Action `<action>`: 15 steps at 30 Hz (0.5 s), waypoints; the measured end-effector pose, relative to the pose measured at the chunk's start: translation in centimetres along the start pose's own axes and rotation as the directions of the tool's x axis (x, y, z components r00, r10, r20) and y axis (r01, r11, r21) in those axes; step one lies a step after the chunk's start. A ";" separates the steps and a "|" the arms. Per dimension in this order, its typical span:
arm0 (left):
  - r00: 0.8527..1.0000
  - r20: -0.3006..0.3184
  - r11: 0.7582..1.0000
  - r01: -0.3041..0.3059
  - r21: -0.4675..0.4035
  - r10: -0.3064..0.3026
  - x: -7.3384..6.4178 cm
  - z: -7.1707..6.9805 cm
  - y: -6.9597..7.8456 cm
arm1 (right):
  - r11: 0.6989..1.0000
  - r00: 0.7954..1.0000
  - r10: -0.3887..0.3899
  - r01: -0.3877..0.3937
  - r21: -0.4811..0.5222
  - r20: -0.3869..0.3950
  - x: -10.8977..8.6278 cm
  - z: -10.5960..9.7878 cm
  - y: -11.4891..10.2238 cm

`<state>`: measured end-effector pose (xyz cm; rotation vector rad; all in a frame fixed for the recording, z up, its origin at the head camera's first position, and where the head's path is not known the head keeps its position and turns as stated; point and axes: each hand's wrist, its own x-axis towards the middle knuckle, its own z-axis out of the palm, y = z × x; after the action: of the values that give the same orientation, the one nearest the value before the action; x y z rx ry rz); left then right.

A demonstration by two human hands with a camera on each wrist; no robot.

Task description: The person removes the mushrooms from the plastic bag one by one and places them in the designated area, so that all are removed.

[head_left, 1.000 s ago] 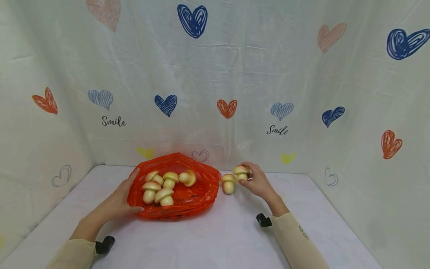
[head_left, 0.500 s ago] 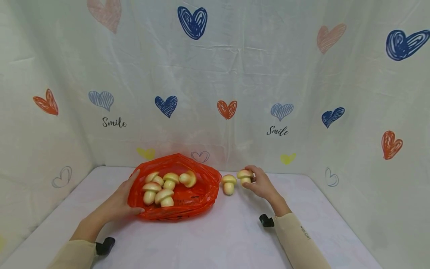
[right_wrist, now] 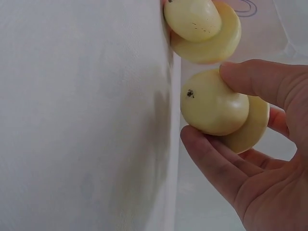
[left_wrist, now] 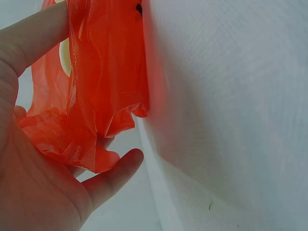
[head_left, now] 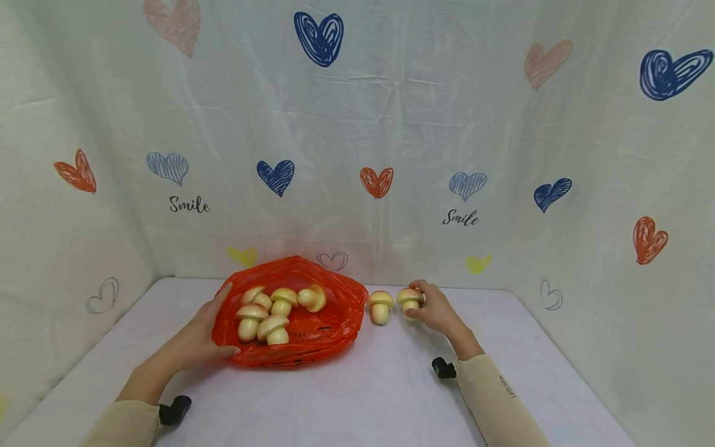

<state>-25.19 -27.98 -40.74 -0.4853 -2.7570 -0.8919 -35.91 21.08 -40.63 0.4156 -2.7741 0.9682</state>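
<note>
A red plastic bag (head_left: 329,338) lies with its mouth spread wide, and several toy mushrooms with yellow-red caps and pale stems, one a mushroom (head_left: 249,321) at the left, are inside it. My left hand (head_left: 195,335) holds the bag's left side, thumb at the front rim; in the left wrist view the thumb (left_wrist: 33,36) touches the film. To the right of the bag, my right hand (head_left: 438,309) grips a toy mushroom (right_wrist: 211,103) between thumb and fingers. Its stem end is at or just above the tabletop. Another toy mushroom (head_left: 380,307) stands upright between it and the bag.
The white-covered table (head_left: 357,403) has its back edge just behind the bag and mushrooms. A pale curtain (head_left: 335,124) printed with hearts hangs behind and on both sides. A black camera mount sits at each wrist (head_left: 444,367).
My right hand has moved slightly right and down with its mushroom, away from the standing one and toward the tabletop. The left hand and the bag look unchanged.
</note>
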 end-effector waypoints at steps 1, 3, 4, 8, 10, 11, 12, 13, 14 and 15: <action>1.000 0.001 1.000 0.000 0.001 0.000 0.0 0.0 0.0 | 1.000 1.000 0.006 -0.006 -0.002 0.007 0.0 0.0 0.0; 1.000 0.001 1.000 0.001 0.001 -0.001 0.0 0.0 0.1 | 1.000 1.000 0.011 -0.011 -0.003 0.016 -0.1 0.1 0.0; 1.000 0.001 1.000 0.000 0.002 0.000 0.0 0.0 0.1 | 1.000 1.000 0.010 -0.010 -0.002 0.019 -0.1 0.2 0.0; 1.000 -0.001 1.000 0.001 0.004 -0.001 0.0 0.0 0.1 | 1.000 1.000 0.002 -0.002 -0.001 0.021 -0.1 0.3 -0.1; 1.000 -0.001 1.000 0.002 0.005 -0.002 0.0 0.0 0.1 | 1.000 1.000 0.002 -0.002 -0.004 0.023 -0.2 0.3 0.0; 1.000 0.000 1.000 0.003 0.005 -0.003 0.0 0.0 0.0 | 1.000 1.000 0.004 -0.004 -0.004 0.026 -0.2 0.3 0.0; 1.000 0.001 1.000 0.004 0.005 -0.004 0.0 0.1 0.0 | 1.000 1.000 0.006 -0.006 -0.007 0.029 -0.2 0.3 0.0; 1.000 0.002 1.000 0.005 0.004 -0.005 0.0 0.1 0.0 | 1.000 0.999 0.009 -0.009 -0.009 0.034 -0.2 0.4 0.0; 1.000 0.003 1.000 0.005 0.003 -0.005 0.0 0.1 0.0 | 1.000 0.999 0.013 -0.013 -0.011 0.039 -0.2 0.4 0.0; 1.000 0.005 1.000 0.006 0.004 -0.006 0.0 0.1 0.0 | 1.000 0.999 0.017 -0.016 -0.011 0.043 -0.3 0.4 0.0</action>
<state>-25.20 -27.94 -40.79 -0.4794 -2.7657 -0.8874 -35.69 20.87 -41.04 0.4176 -2.8241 0.9596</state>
